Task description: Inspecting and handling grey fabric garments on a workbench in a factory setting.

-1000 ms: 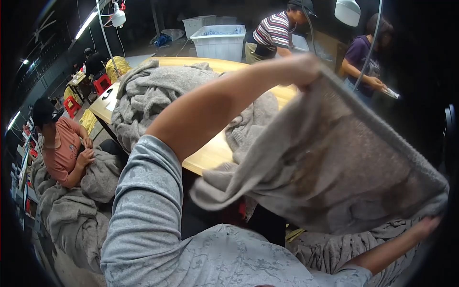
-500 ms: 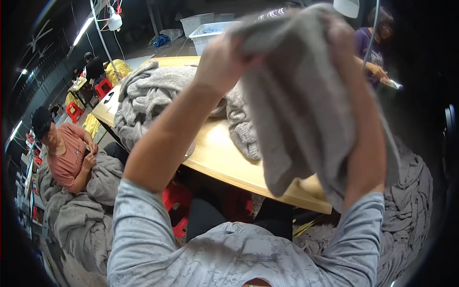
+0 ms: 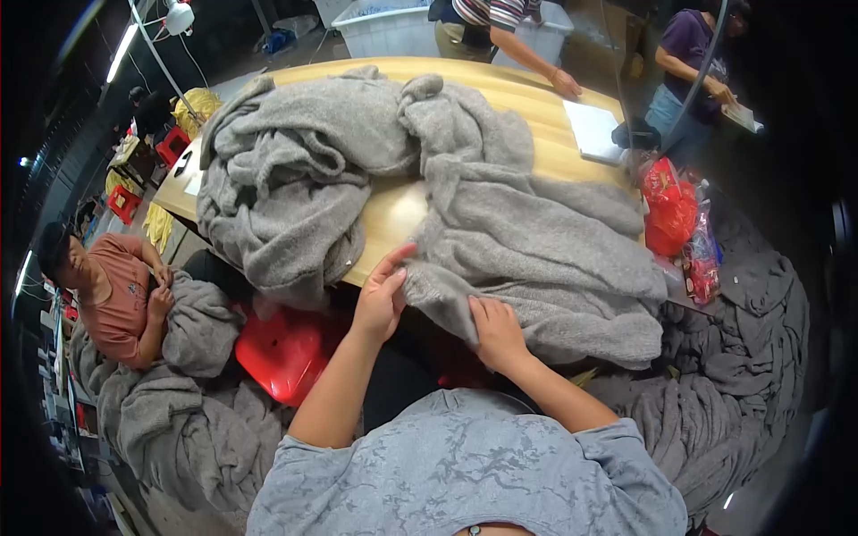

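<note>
A grey knitted garment (image 3: 554, 237) lies spread over the right part of the wooden table (image 3: 393, 219), its near end drawn toward my body. At a corner of that end, my left hand (image 3: 382, 299) pinches the fabric between thumb and fingers. My right hand (image 3: 499, 332) is closed on the near edge a little further right, with its fingers over the cloth and its thumb hidden. To the left, a large heap of similar grey knitwear (image 3: 286, 179) covers the table and touches this garment.
Close on my left sits a person (image 3: 121, 295) with grey knitwear in their lap. A red stool (image 3: 286, 353) stands below the table edge. Red plastic bags (image 3: 668, 210) and a white paper stack (image 3: 592, 131) lie at the right. Two people stand beyond the table; grey knitwear (image 3: 742, 357) is piled at right.
The garment, held up high before me by both hands, has come down onto the table. My hands have moved down and closer together, now gripping its near end.
</note>
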A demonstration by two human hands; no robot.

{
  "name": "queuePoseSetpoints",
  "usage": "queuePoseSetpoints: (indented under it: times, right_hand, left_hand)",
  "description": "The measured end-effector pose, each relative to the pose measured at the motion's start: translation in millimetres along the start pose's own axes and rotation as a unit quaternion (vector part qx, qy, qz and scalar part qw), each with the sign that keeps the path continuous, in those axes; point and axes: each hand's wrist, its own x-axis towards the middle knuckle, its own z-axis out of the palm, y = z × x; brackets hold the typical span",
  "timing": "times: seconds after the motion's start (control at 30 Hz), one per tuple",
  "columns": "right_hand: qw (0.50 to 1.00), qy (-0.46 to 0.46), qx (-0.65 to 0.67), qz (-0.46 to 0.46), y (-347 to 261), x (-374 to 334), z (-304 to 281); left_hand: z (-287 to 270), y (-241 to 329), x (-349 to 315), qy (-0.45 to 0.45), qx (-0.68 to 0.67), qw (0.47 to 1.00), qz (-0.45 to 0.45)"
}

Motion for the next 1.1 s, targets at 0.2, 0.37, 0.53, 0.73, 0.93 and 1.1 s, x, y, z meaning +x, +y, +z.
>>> queuePoseSetpoints:
  times: [0.2, 0.37, 0.53, 0.73, 0.93, 1.1]
  right_hand:
    - [0.968, -0.061, 0.227, 0.086, 13.6, -0.5, -43.7]
    - [0.942, -0.100, 0.311, 0.070, 31.1, -18.5, -105.4]
    - [0.988, -0.029, -0.067, 0.139, 90.4, -55.1, -145.6]
    - [0.964, -0.006, -0.012, 0.267, 146.3, -67.4, -171.9]
    - [0.983, 0.037, -0.019, 0.176, 157.5, -17.1, -152.9]
    - [0.992, 0.007, -0.045, 0.118, 173.8, 0.2, -113.2]
  left_hand:
    - [-9.2, 12.5, 4.1, -0.081, 0.700, 0.705, 0.080]
    - [-32.3, 27.9, 8.8, -0.007, 0.458, 0.879, 0.131]
    - [-84.7, 91.6, 17.5, 0.096, 0.136, 0.985, 0.054]
    - [-82.8, 32.9, 78.5, -0.007, 0.537, 0.842, -0.059]
    - [-15.7, 8.4, 142.8, -0.023, 0.739, 0.645, 0.192]
    - [25.5, -11.2, 186.1, -0.142, 0.867, 0.365, 0.309]
